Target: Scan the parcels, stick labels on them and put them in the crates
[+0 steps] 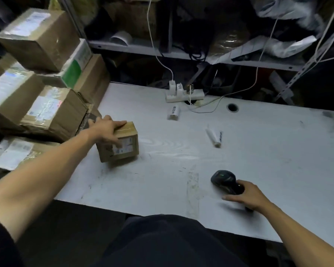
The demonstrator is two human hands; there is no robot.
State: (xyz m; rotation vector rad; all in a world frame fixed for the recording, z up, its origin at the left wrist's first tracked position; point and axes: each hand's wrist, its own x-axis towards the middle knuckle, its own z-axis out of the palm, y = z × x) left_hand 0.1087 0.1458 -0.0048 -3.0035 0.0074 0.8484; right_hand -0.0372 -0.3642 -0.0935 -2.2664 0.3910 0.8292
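Observation:
A small brown cardboard parcel (121,147) with a white shipping label on its near face stands on the white table (258,151) at the left. My left hand (106,130) grips it from above, fingers over the top and thumb down on the label side. My right hand (247,195) holds the handle of a black barcode scanner (225,180) just above the table at the near right. The scanner's head points left, toward the parcel.
Several taped cardboard parcels (46,112) are stacked at the table's left end. A white power strip (183,94) with plugs and cables sits at the far edge. A label roll (173,112) and two small white rolls (214,137) lie mid-table. Metal shelving (181,53) runs behind.

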